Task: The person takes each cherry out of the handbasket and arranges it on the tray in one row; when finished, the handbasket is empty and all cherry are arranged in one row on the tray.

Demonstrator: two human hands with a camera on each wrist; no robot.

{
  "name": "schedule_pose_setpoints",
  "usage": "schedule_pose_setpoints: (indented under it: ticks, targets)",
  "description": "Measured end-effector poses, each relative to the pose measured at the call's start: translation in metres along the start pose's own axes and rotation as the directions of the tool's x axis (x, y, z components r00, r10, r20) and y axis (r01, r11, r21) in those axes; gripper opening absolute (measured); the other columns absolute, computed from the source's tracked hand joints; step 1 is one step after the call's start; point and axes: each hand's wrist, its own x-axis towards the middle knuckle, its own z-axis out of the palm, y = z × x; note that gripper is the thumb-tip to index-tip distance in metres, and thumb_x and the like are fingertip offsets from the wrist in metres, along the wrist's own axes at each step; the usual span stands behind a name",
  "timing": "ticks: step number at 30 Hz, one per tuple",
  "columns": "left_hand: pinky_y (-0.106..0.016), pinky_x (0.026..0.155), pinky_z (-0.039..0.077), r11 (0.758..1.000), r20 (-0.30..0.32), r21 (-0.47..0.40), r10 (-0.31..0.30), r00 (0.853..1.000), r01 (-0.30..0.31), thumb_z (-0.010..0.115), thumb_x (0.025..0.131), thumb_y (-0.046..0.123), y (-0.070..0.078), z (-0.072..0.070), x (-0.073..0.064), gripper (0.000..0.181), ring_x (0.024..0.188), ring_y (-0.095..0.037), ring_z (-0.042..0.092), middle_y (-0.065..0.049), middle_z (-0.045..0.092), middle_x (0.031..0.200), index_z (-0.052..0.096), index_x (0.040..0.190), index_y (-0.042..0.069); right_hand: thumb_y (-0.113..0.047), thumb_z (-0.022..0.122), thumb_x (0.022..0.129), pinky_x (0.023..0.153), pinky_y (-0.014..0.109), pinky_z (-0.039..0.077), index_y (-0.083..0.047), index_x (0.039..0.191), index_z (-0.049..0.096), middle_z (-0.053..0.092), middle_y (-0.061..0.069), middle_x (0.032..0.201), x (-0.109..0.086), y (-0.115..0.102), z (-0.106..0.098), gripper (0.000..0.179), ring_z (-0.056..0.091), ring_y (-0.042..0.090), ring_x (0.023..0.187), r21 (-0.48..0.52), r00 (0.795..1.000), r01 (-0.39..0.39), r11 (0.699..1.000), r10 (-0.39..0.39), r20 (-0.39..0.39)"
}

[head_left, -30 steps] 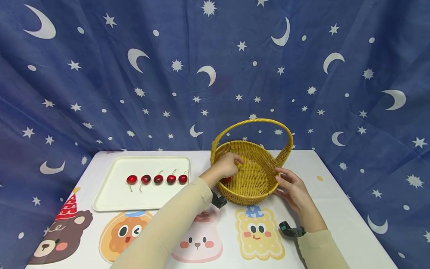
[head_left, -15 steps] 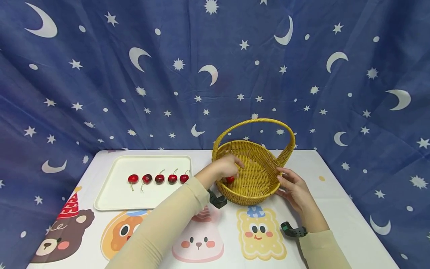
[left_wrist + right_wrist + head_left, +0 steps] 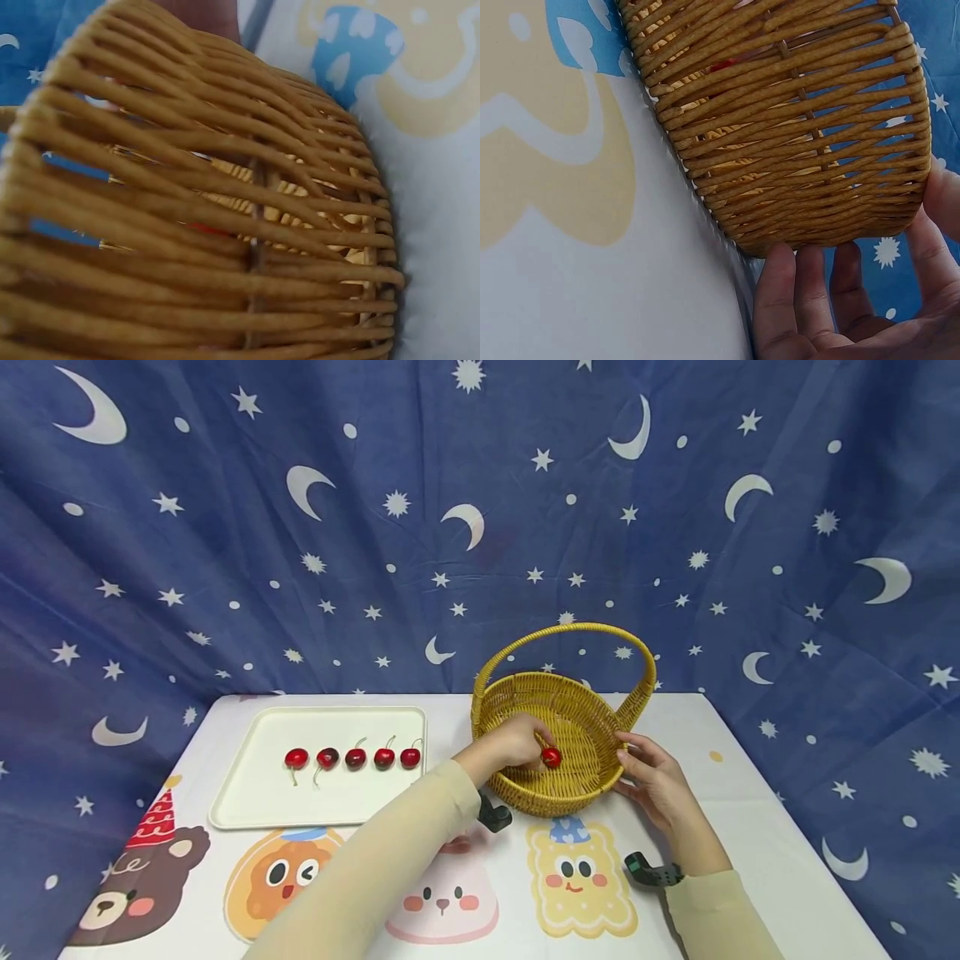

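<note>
A yellow wicker basket [image 3: 573,727] with a tall arched handle stands tilted on the table, its opening facing me. Reaching inside it, my left hand [image 3: 513,745] pinches a red cherry [image 3: 551,757] at its fingertips; the thumb is partly hidden. My right hand [image 3: 654,777] holds the basket's right side. In the right wrist view, the thumb of that hand [image 3: 855,315] lies by the rim and its other fingers touch the outer wall. Woven basket wall [image 3: 187,187] fills most of the left wrist view and hides the left hand's work.
Left of the basket lies a white rectangular tray [image 3: 262,797] with several cherries [image 3: 356,758] in a row, stems showing. A white tablecloth [image 3: 738,827] with cartoon figures covers the table. Behind it hangs a blue curtain [image 3: 390,435] with moons and stars.
Inside the basket, my left hand has shifted slightly right and down. The cherry, partly hidden under the hand before, now shows farther right at the fingertips. My right hand keeps its place.
</note>
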Motion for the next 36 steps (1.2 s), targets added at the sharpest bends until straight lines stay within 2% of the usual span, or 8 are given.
schedule_pose_setpoints:
  ticks: [3,9,12,16,19,24,28,36]
  targets:
    - [-0.024,0.064,0.044,1.000,0.011,0.015,0.023,1.000,-0.024,0.084,0.080,-0.010,0.000,0.004,0.004,0.042,0.075,-0.014,0.052,-0.004,0.067,0.091,0.079,0.119,0.006,-0.026,0.068,0.108,0.089,0.033,0.061,-0.020,0.154,0.056,0.059,-0.007,0.122,0.000,0.000,0.000,0.048,0.063,0.011,0.111,-0.003,1.000,0.003,1.000,-0.003,-0.008]
    - [-0.024,0.065,0.044,0.999,0.019,0.023,0.042,0.999,-0.042,0.078,0.083,-0.012,-0.003,0.009,0.009,0.041,0.076,-0.014,0.055,-0.007,0.071,0.095,0.080,0.119,0.008,-0.025,0.068,0.107,0.090,0.034,0.061,-0.019,0.153,0.056,0.059,-0.006,0.122,0.000,0.000,0.001,0.048,0.063,0.012,0.113,-0.004,1.000,0.004,1.000,-0.004,0.004]
    - [-0.024,0.073,0.048,0.998,0.005,0.039,0.058,0.998,-0.058,0.083,0.088,-0.001,-0.003,0.011,0.012,0.035,0.082,-0.013,0.058,-0.007,0.074,0.101,0.079,0.121,0.009,-0.025,0.068,0.108,0.090,0.033,0.061,-0.019,0.154,0.056,0.059,-0.005,0.125,0.001,-0.001,0.001,0.048,0.064,0.012,0.114,-0.010,1.000,0.004,1.000,-0.004,0.000]
    - [-0.026,0.084,0.050,0.986,0.004,0.149,0.077,0.997,-0.077,0.087,0.091,0.015,-0.001,0.016,0.015,0.030,0.087,-0.012,0.060,-0.003,0.074,0.101,0.080,0.120,0.012,-0.025,0.067,0.108,0.091,0.033,0.061,-0.019,0.156,0.054,0.058,-0.005,0.130,0.001,-0.002,0.001,0.050,0.064,0.011,0.116,-0.018,1.000,0.000,1.000,0.000,0.000]
    - [-0.025,0.086,0.051,0.971,0.017,0.226,0.078,0.997,-0.080,0.088,0.090,0.018,0.000,0.019,0.017,0.028,0.088,-0.011,0.060,0.000,0.072,0.100,0.081,0.117,0.014,-0.025,0.066,0.108,0.091,0.033,0.061,-0.019,0.156,0.054,0.057,-0.005,0.130,0.001,-0.001,0.001,0.049,0.064,0.011,0.116,-0.010,1.000,-0.001,1.000,0.001,0.005]
    - [-0.025,0.084,0.050,0.960,0.029,0.265,0.083,0.996,-0.088,0.090,0.089,0.017,0.002,0.020,0.019,0.026,0.087,-0.012,0.057,0.000,0.069,0.098,0.080,0.113,0.014,-0.026,0.068,0.108,0.091,0.034,0.062,-0.019,0.154,0.055,0.058,-0.007,0.126,0.001,0.000,-0.001,0.049,0.064,0.010,0.113,0.003,1.000,0.011,1.000,-0.011,0.007]
    - [-0.025,0.084,0.050,0.961,0.038,0.250,0.114,0.993,-0.120,0.089,0.088,0.013,0.001,0.020,0.021,0.027,0.089,-0.012,0.059,0.000,0.069,0.099,0.077,0.112,0.014,-0.026,0.068,0.107,0.091,0.034,0.062,-0.019,0.153,0.056,0.058,-0.007,0.127,0.001,0.000,-0.002,0.048,0.064,0.010,0.114,0.005,1.000,0.015,1.000,-0.015,0.006]
    - [-0.027,0.095,0.054,0.963,0.033,0.103,0.247,0.968,-0.249,0.088,0.083,-0.002,0.003,0.012,0.014,0.037,0.105,-0.013,0.068,-0.001,0.079,0.112,0.077,0.113,0.016,-0.025,0.068,0.107,0.091,0.033,0.061,-0.021,0.153,0.057,0.058,-0.006,0.131,0.000,-0.002,0.000,0.046,0.063,0.012,0.118,-0.005,1.000,-0.010,1.000,0.010,0.000]
